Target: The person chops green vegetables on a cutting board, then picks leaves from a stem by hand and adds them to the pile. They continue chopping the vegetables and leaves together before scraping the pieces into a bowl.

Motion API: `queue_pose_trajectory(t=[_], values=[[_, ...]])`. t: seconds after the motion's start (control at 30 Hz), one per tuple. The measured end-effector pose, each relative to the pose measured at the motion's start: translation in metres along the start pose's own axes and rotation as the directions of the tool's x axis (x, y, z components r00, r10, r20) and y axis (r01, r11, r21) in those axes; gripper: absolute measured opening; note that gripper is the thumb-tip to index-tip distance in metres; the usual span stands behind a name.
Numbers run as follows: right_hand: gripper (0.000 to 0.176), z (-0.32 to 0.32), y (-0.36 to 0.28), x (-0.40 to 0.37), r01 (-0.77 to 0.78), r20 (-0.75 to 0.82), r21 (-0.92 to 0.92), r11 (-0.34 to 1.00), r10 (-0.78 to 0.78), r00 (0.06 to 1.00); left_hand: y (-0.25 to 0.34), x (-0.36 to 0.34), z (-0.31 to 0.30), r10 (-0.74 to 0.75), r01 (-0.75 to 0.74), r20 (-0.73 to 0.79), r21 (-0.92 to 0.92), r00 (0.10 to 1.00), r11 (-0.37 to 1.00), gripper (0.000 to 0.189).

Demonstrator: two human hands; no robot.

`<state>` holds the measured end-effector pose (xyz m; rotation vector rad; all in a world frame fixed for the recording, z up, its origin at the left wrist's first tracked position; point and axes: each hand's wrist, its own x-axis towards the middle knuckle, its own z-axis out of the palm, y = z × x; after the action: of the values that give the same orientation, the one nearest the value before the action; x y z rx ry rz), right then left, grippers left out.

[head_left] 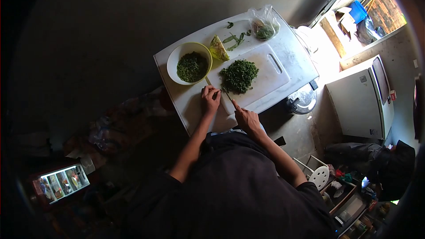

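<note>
My right hand (247, 119) is closed around a knife (228, 95), its blade pointing up and left over the near edge of the white cutting board (271, 79). Beside the blade's tip, my left hand (210, 100) has its fingers pinched together at the board's left edge; what they hold is too small to make out. A heap of chopped green leaves (239, 76) lies on the board, just beyond both hands. To the upper left stands a bowl (173, 67), white inside with a yellow-green rim, holding more chopped greens (192, 67).
Behind the board lie a yellow-green packet (218, 48), loose leaves (237, 41) and a clear plastic bag (264, 24) with greens inside, all on the white table (195, 35). A lidded pot (304, 100) is below the table's right side. A white refrigerator (356, 99) stands farther right.
</note>
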<state>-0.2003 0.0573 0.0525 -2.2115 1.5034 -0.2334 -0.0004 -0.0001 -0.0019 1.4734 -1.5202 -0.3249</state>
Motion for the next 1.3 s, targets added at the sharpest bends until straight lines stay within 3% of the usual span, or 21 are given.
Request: queue_pose_trajectory(t=[0.2,0.3,0.9,1.3], values=[[0.056,-0.009,-0.007,-0.005,0.031,0.002,0.010,0.999,-0.031,1.000,-0.001,0.000,0.000,0.045,-0.045,-0.001,-0.013,0.999,0.999,0.010],[0.062,-0.010,-0.009,-0.007,-0.018,0.086,0.049,0.999,0.014,0.996,0.000,0.000,-0.001,0.049,-0.049,-0.008,-0.001,0.999,0.999,0.011],[0.062,0.005,0.005,-0.001,0.014,0.037,-0.001,1.000,-0.014,0.999,0.003,0.003,-0.004,0.073,-0.074,0.021,0.043,0.997,0.996,0.005],[0.059,0.004,0.003,0.001,-0.073,0.011,0.040,0.997,0.073,0.997,0.001,0.002,-0.002,0.100,-0.100,-0.015,-0.004,0.995,0.995,0.010]])
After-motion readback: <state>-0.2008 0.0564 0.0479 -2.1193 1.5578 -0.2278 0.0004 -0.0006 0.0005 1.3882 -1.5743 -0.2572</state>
